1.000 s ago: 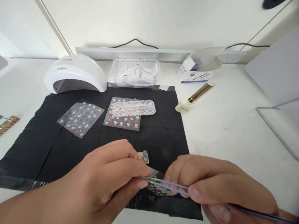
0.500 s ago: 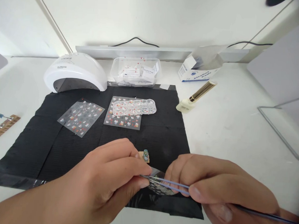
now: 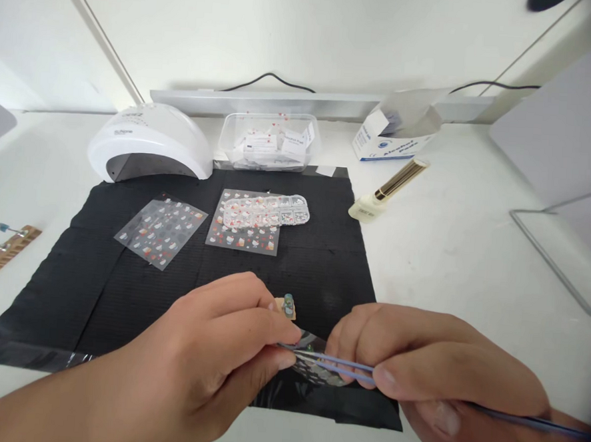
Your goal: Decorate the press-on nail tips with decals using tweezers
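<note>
Thumb and forefinger of my left hand (image 3: 227, 350) pinch the edge of a small clear sticker sheet (image 3: 319, 372). My right hand (image 3: 431, 369) is closed around blue-purple tweezers (image 3: 351, 370), whose tips reach to the left fingertips over the sheet. Whether the tips grip a sticker is hidden by my left fingers. Just beyond the left fingers, a greenish decorated nail tip (image 3: 289, 304) sits on a small tan block (image 3: 279, 305).
Two sticker sheets, one at left (image 3: 162, 231) and one at centre (image 3: 241, 241), lie on the black mat (image 3: 135, 304). A clear gem case (image 3: 266, 211) overlaps the centre one. Behind stand a nail lamp (image 3: 150, 139), plastic tub (image 3: 269, 159) and alcohol pad box (image 3: 395, 137); a polish bottle (image 3: 387, 192) is right.
Both hands and the tweezers stay almost where they were. The whole view has shifted only very slightly.
</note>
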The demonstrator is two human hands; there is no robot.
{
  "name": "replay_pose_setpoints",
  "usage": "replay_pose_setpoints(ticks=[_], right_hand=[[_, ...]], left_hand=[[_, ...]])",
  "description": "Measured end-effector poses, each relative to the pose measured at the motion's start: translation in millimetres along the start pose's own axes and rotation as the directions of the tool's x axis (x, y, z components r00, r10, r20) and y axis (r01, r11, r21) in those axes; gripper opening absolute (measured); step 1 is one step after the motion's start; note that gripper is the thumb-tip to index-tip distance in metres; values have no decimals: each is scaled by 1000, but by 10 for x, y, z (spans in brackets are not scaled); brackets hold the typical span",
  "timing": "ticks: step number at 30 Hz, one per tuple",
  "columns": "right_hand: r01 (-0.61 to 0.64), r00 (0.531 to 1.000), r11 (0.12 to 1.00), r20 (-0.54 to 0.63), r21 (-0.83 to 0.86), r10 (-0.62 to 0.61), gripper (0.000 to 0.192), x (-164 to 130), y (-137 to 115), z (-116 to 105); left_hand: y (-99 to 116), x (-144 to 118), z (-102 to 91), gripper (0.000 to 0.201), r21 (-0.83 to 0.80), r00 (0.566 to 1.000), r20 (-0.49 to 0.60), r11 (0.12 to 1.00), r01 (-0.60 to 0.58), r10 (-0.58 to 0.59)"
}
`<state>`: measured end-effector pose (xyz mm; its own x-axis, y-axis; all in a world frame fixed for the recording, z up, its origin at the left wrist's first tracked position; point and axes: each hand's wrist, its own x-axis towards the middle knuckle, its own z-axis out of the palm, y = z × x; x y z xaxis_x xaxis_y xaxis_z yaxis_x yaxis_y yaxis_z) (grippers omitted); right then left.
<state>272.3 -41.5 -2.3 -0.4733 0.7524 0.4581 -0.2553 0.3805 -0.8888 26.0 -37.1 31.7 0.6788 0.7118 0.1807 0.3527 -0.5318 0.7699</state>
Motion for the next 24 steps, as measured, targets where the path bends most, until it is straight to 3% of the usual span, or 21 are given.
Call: replay_pose_setpoints(ticks=[11, 17, 24], right_hand=[[-38, 997, 999, -75, -9, 37, 31, -33, -8, 56], [-10, 995, 1000, -98, 3, 11, 29, -38, -6, 64], [26, 996, 1000, -84, -6, -26, 28, 4, 36, 51]], left_hand=[[10, -2, 7, 20, -8, 999, -33, 1000, 11, -11], [16, 6, 10, 25, -101, 997, -67, 994, 38, -45], [3, 11, 23, 31, -58, 996, -67, 997, 56, -60]])
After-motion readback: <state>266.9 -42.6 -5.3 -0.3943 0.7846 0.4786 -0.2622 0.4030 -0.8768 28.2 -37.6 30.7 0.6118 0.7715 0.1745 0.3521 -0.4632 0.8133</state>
